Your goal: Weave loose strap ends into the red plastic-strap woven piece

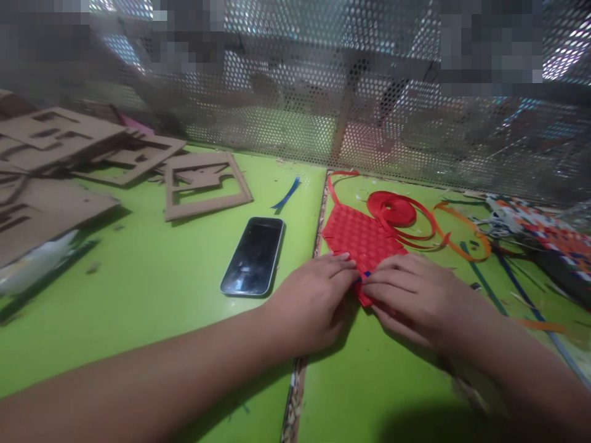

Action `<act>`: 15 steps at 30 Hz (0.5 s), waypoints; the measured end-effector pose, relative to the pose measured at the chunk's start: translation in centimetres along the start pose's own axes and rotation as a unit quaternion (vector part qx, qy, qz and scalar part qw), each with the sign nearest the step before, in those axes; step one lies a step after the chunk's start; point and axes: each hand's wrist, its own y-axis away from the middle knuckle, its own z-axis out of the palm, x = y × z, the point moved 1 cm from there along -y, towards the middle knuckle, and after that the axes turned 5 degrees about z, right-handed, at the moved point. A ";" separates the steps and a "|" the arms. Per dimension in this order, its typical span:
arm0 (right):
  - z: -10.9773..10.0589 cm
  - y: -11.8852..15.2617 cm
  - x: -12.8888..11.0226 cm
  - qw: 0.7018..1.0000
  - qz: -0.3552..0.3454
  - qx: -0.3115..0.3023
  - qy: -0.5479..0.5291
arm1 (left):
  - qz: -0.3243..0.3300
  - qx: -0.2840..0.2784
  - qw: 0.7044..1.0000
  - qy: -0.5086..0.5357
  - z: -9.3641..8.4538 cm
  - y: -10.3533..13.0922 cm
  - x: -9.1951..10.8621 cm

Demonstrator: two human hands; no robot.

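A red woven mat of flat strips [362, 234] lies on the green table, with a bit of blue strip [367, 274] showing at its near edge. My left hand [318, 295] is closed on the mat's near left edge, fingers bent over it. From the other side my right hand [415, 295] grips the near right edge, its fingertips close to the blue bit. Both thumbs are mostly hidden underneath. A coil of red strip [392, 208] rests just behind the mat, and a loose red end curls up at its far left corner.
A smartphone [253, 255] lies left of my hands, near a short blue strip [287, 194]. Cut cardboard frames [207, 184] pile up at left. Orange strip [466, 237] and a multicoloured woven piece [545, 227] are at right. A perforated metal screen [277, 104] stands behind; a gap [295, 387] splits the table.
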 end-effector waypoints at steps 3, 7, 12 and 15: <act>-0.5 0.0 -0.3 0.999 0.002 0.034 0.012 | 0.011 0.010 1.000 0.022 0.2 0.0 -0.4; -1.0 -0.2 -0.7 0.997 0.011 0.073 0.019 | 0.040 0.028 0.998 0.043 0.3 0.0 -1.0; -1.1 -0.2 -1.0 0.995 0.024 0.096 0.016 | 0.054 0.063 0.995 0.063 0.0 0.0 -1.0; -1.2 -0.1 -0.8 0.994 0.048 0.090 -0.030 | 0.046 0.086 0.991 0.089 -0.1 -0.1 -0.8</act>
